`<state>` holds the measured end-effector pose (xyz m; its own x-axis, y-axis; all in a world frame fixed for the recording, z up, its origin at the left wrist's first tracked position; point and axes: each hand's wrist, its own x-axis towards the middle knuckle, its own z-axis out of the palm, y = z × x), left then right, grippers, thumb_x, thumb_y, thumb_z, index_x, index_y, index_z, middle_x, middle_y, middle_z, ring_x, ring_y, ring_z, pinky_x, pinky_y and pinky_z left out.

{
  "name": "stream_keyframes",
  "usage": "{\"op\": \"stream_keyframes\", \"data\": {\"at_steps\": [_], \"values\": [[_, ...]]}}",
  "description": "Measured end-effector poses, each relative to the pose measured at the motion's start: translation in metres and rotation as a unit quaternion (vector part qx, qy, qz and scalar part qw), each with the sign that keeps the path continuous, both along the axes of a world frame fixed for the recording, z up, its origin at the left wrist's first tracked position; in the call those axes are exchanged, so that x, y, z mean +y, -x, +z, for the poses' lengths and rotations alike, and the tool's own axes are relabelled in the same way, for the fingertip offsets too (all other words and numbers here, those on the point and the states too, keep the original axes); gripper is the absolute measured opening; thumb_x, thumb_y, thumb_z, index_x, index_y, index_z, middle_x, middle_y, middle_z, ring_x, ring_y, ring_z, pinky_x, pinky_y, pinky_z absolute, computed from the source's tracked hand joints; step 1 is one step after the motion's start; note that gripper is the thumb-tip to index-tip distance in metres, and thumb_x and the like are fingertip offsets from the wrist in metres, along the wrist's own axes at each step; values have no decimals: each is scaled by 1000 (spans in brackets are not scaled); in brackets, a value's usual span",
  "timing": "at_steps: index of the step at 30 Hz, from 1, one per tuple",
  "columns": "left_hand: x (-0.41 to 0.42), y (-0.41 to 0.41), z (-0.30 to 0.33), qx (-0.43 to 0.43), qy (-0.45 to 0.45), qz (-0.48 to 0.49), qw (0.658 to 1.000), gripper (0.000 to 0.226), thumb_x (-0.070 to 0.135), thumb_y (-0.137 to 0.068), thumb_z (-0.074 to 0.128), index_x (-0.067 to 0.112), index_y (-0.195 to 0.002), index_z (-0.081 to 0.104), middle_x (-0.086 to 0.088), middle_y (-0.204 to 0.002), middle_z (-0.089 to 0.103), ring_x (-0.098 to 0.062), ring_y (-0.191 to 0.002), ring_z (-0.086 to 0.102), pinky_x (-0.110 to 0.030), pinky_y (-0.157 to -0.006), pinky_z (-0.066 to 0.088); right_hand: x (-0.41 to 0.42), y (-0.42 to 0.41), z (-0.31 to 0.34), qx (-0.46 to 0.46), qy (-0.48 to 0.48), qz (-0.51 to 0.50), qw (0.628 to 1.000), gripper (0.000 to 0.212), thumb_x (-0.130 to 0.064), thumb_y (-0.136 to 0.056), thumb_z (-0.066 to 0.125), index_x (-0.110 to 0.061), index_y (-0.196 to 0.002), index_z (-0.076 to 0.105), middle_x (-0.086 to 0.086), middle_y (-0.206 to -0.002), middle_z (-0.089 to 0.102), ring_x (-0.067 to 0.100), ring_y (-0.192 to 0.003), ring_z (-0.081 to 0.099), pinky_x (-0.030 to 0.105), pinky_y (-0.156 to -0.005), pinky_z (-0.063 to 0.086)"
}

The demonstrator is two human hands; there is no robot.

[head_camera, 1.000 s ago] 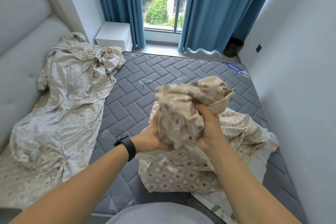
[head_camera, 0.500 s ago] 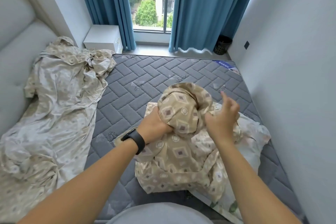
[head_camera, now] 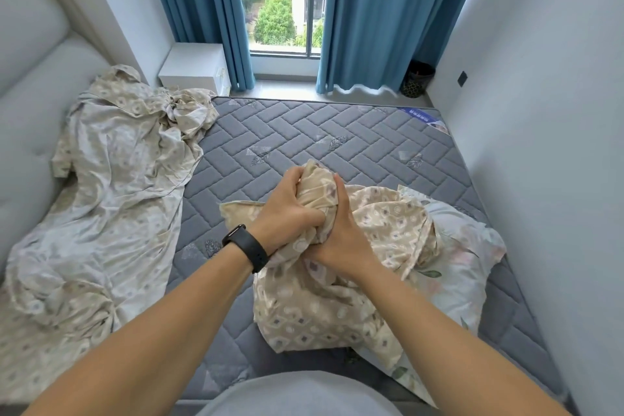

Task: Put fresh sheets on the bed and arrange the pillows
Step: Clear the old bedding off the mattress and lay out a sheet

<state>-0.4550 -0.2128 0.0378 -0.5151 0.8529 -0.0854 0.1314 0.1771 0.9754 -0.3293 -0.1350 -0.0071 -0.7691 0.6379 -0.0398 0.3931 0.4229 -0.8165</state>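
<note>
A bare grey quilted mattress (head_camera: 304,135) fills the middle of the view. Both hands clutch a bunched beige patterned pillowcase (head_camera: 320,300) over its near right part. My left hand (head_camera: 287,213), with a black watch on the wrist, grips the bunch from the left. My right hand (head_camera: 341,233) squeezes the same bunch from the right. Under this cloth lies a pillow (head_camera: 462,263) in a pale floral cover. A crumpled beige patterned sheet (head_camera: 101,199) is spread along the left side, against the padded headboard (head_camera: 30,84).
A white nightstand (head_camera: 196,67) stands past the mattress's far left corner. Blue curtains (head_camera: 381,10) frame the window. A dark bin (head_camera: 417,78) sits in the far right corner. A white wall (head_camera: 547,145) runs close along the mattress's right side.
The bunched pillowcase has come down from chest height toward the mattress. My right hand, open half a second ago, has closed on the bunch again.
</note>
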Motion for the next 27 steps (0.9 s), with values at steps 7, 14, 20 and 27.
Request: {"op": "stream_keyframes", "data": {"at_steps": [7,14,20,27], "values": [[-14,24,-4,86,7,-90,992,81,45,-75,78,48,-141,31,6,-135,51,-14,-121,58,-44,-102,50,4,10,-12,78,81,-182,977,72,-27,-76,74,-41,-137,39,-14,-98,70,5,-81,68,34,-68,54],[-31,21,-56,-9,158,-122,980,136,43,-71,88,42,-153,-21,18,-160,0,3,-137,12,-30,-117,22,51,17,21,257,275,-290,880,33,-12,-67,70,-18,-99,69,7,-93,76,24,-88,72,43,-80,59],[4,17,-79,30,36,6,999,148,38,-52,99,34,-154,-9,25,-147,25,3,-135,36,-27,-108,43,63,51,45,336,473,-239,779,30,-15,-86,70,-7,-115,69,16,-104,73,31,-97,71,45,-84,60],[6,34,-74,16,44,17,999,61,17,-69,74,23,-127,57,20,-114,68,4,-107,62,-36,-99,51,79,23,14,316,498,-289,754,26,-24,-94,65,-15,-118,69,11,-119,72,27,-107,70,49,-94,57]]}}
